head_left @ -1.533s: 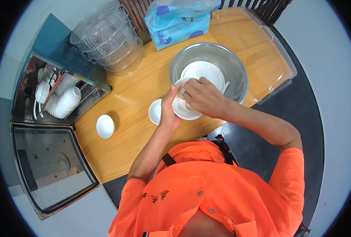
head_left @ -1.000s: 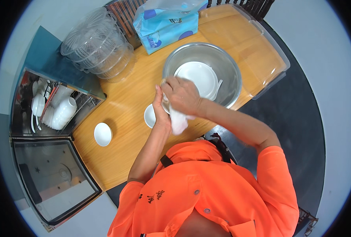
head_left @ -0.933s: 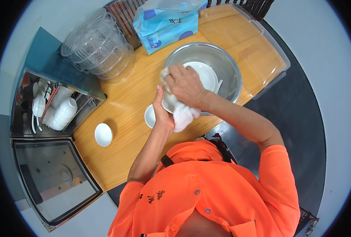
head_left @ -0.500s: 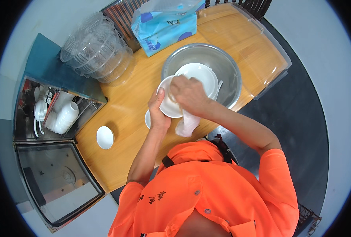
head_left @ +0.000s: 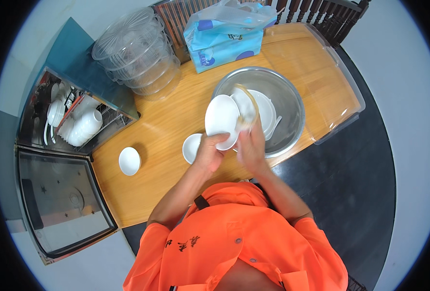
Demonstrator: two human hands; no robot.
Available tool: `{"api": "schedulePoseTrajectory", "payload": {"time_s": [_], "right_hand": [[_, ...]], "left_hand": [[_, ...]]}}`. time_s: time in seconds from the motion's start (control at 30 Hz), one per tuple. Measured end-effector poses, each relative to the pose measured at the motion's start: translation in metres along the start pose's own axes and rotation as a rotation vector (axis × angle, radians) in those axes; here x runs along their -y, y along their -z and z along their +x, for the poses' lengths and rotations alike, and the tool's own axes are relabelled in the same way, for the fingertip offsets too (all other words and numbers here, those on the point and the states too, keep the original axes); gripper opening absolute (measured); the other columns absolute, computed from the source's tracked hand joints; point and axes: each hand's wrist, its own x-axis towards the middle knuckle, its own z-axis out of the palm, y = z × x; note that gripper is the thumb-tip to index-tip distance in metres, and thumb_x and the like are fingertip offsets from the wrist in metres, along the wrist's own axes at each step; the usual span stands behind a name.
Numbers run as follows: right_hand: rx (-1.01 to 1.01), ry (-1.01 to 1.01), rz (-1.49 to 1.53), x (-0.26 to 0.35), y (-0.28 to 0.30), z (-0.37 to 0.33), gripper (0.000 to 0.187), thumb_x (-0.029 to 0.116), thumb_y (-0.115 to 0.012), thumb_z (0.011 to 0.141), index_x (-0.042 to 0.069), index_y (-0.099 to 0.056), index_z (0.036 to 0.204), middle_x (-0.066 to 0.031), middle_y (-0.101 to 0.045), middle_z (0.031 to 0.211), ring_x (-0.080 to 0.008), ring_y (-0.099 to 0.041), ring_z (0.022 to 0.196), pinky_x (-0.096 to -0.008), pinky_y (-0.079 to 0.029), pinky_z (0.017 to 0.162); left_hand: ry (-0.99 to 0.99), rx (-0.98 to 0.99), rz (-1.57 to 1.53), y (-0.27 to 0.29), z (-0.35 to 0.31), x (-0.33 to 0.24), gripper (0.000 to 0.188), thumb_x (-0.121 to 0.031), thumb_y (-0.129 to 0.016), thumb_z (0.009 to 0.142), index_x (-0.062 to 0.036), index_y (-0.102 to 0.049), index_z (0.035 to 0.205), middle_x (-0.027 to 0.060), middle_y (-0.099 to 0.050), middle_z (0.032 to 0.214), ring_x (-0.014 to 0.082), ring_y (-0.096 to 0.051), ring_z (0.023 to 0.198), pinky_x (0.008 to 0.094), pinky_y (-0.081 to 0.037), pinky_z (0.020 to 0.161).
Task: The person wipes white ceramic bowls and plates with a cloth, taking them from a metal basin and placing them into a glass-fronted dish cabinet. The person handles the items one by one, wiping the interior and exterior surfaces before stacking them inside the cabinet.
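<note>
My left hand (head_left: 209,152) grips a white dish (head_left: 221,116) by its near edge, thumb on top, tilted over the left rim of the steel basin (head_left: 290,116). Beside the dish, my right hand (head_left: 251,148) is closed on a white cloth (head_left: 244,103) with a yellowish edge, blurred by motion. The cloth flares up over the basin. Inside the basin lie a white plate (head_left: 268,112) and a white spoon (head_left: 274,128). Just left of my left hand a white bowl (head_left: 191,147) sits on the table, and another white bowl (head_left: 129,161) stands farther left.
An open cabinet (head_left: 86,145) at the left holds stacked white bowls and plates, its glass door (head_left: 67,203) swung toward me. Behind stand clear plastic tiers (head_left: 140,53) and a blue tissue pack (head_left: 229,46). A clear plastic cover (head_left: 321,77) lies at the table's right end.
My right hand has pulled back from the dish's inside, and the cloth now swings upward beside it. The dish has turned in my left hand. The whole view has shifted slightly.
</note>
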Motion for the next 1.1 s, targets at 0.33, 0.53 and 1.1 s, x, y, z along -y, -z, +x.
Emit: {"api": "schedulePoseTrajectory", "payload": {"time_s": [0.33,0.53,1.1], "right_hand": [[0.425,-0.526,0.296,0.000,0.021,0.050,0.039,0.020,-0.064,0.079,-0.002,-0.058,0.110,-0.0084,-0.061,0.104,-0.0144,-0.058,0.095,-0.0292,-0.048,0.080],[0.015,-0.904,1.034,-0.007,-0.005,0.039,0.044,0.037,-0.049,0.093,0.002,-0.051,0.120,-0.0137,-0.060,0.113,-0.0249,-0.059,0.101,-0.0388,-0.048,0.089],[0.062,-0.974,1.268,0.042,-0.020,0.002,0.031,0.025,-0.045,0.096,0.004,-0.055,0.116,-0.0135,-0.061,0.112,-0.0279,-0.060,0.102,-0.0459,-0.048,0.091]], "left_hand": [[-0.269,-0.018,0.656,0.015,0.012,-0.051,0.025,-0.008,-0.066,0.078,0.0041,-0.058,0.099,0.0085,-0.063,0.088,0.0153,-0.061,0.079,0.0280,-0.050,0.068],[-0.546,-0.194,0.545,0.031,0.005,-0.034,0.017,-0.007,-0.071,0.077,-0.0031,-0.058,0.088,0.0003,-0.060,0.079,0.0075,-0.054,0.070,0.0238,-0.046,0.061],[-0.822,-0.878,0.649,0.209,-0.081,-0.111,0.014,-0.005,-0.069,0.075,-0.0004,-0.062,0.085,0.0039,-0.063,0.078,0.0104,-0.055,0.070,0.0260,-0.045,0.063]]}}
